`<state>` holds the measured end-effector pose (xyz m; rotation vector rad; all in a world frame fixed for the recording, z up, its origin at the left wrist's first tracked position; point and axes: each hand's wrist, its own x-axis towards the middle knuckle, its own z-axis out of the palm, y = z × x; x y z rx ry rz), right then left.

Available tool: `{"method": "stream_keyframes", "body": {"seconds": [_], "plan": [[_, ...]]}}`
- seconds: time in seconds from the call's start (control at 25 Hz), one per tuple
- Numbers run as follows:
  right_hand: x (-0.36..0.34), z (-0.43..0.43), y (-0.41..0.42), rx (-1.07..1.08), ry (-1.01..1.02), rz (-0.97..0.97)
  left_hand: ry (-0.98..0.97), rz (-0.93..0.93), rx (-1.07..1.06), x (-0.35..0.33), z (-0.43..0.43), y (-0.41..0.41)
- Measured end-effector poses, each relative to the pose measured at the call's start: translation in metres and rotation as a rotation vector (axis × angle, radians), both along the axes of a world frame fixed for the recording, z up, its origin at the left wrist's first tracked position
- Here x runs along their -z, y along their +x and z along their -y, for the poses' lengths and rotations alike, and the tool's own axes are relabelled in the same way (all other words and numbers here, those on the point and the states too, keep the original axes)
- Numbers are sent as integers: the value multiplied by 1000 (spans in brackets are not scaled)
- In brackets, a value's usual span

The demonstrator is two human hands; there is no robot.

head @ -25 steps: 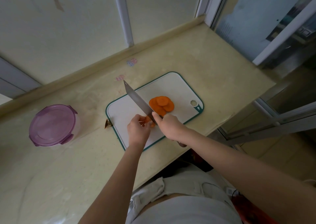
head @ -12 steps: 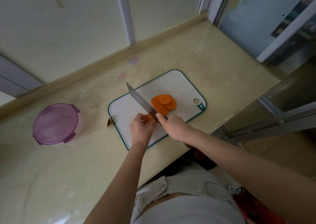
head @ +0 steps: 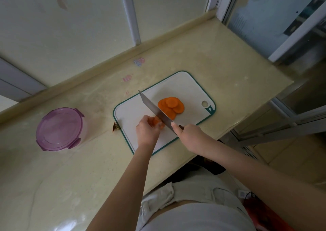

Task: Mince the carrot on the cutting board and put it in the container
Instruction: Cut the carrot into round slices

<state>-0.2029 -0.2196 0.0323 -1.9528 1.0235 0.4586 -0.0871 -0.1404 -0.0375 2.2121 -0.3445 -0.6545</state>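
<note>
Left hand [head: 147, 131] pinches carrot piece [head: 156, 122]; right hand [head: 189, 133] grips knife [head: 155, 109], index finger extended.

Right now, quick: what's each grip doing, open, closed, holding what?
Left grip: closed, pinching the carrot piece on the cutting board.
Right grip: closed, holding the knife by its handle.

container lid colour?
Translucent purple; the container sits closed, left of the cutting board. Seen in the head view, the only one.

Home kitchen: stone counter [head: 202, 54], cutting board [head: 185, 82], knife [head: 155, 109], sliced carrot [head: 171, 105].
</note>
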Motion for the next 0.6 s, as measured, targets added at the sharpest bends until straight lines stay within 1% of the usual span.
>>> {"method": "stream_keyframes", "body": {"seconds": [0.2, 0.36, 0.44, 0.6], "plan": [[-1, 2, 13, 41, 37, 42, 16, -12, 13, 3, -1, 1], [11, -5, 36, 63, -33, -30, 14, 34, 28, 4, -2, 0], [20, -8, 40, 65, -44, -27, 9, 71, 34, 6, -3, -7], [26, -6, 33, 35, -37, 1, -28, 27, -11, 4, -5, -6]]}}
